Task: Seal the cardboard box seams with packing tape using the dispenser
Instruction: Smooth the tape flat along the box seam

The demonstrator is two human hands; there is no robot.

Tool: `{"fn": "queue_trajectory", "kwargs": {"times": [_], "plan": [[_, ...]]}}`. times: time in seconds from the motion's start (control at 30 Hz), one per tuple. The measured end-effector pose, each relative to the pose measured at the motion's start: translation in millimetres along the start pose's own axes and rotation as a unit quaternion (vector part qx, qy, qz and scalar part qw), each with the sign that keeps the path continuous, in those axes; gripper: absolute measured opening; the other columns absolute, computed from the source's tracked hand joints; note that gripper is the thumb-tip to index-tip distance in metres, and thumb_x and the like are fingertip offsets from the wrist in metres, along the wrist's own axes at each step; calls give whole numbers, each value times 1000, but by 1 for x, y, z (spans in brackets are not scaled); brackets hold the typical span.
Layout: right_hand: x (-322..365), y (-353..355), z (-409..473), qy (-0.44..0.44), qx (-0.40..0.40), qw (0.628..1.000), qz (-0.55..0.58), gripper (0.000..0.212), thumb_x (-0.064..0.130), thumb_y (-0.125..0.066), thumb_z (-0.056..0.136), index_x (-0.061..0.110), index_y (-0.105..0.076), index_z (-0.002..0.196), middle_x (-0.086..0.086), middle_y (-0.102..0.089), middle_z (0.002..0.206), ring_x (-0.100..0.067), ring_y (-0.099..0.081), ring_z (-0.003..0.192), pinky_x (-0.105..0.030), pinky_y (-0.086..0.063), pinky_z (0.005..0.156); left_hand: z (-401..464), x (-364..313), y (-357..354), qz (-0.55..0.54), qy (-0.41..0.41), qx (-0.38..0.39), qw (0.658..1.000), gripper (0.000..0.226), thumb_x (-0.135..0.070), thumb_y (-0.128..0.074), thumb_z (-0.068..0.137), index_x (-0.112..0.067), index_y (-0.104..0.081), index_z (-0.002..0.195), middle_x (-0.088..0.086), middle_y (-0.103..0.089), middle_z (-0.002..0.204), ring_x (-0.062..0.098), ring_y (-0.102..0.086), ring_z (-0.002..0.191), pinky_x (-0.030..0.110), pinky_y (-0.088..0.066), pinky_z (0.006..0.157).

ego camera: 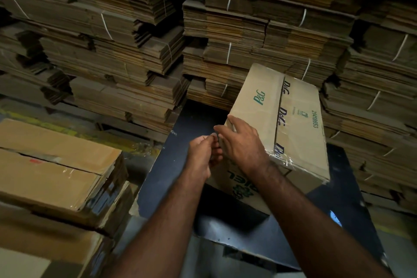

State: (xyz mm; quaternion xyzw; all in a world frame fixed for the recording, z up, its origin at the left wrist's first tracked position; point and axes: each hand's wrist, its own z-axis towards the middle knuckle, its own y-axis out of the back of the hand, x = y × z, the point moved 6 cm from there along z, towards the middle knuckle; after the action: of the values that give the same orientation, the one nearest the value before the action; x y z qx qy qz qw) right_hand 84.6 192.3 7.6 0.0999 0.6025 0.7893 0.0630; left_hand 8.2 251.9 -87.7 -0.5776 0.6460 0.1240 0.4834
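Box weight: the cardboard box looks light, probably with nothing inside; I judge this because it sits tilted on the dark table and one hand seems enough to keep it there.
Box stiffness: the walls are thin board, stiff along the edges and corners but soft in the middle of a flap, so pressing there can bend it in.
Box surface: dry matte cardboard, not slippery; the clear tape on it is smooth and shiny.
Where to hold: on a corner or along an edge, where the board is strongest, not on the open seam.
Box look: brown, long, with green and dark printed letters and a number on the top; a seam runs down the middle of the top face, and the flaps there do not meet fully flat.
Tape look: a wrinkled clear strip crosses the near end of the seam and goes over the edge.
Box place: on the table, in front of the stacks of flat cartons, right of another pile of boxes.
Right hand: fingers spread and rest on the left corner of the box.
Left hand: fingertips pressed together in a pinch on something small beside the box, perhaps a tape end; I cannot tell what.
Dispenser: not visible.
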Motion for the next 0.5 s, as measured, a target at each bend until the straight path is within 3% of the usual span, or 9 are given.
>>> {"fn": "queue_trajectory", "kwargs": {"times": [0.23,0.4,0.5], "plan": [[2,-5,2,-11,-10,999,-29,29,36,-61,88,18,-60,111,-17,-54,127,-32,-53,114,-47,-48,90,9,-10,-5,40,-30,-29,998,18,-20,-59,95,-17,-64,78,2,-67,67,13,-60,56,36,-53,64],[-2,-2,4,-42,-26,997,51,40,32,-49,101,21,-45,140,-5,-55,133,-21,-50,123,-38,-40,103,14,-14,-8,100,-93,-41,990,14,-26,-65,93,-20,-67,80,11,-74,84,24,-67,76,50,-60,74],[-4,0,4,-85,-24,993,83,47,33,-52,100,19,-39,144,-4,-55,137,-20,-49,127,-35,-36,107,16,-16,-7,131,-114,-53,983,11,-31,-67,93,-22,-64,85,4,-69,84,20,-63,77,38,-54,64]]}}
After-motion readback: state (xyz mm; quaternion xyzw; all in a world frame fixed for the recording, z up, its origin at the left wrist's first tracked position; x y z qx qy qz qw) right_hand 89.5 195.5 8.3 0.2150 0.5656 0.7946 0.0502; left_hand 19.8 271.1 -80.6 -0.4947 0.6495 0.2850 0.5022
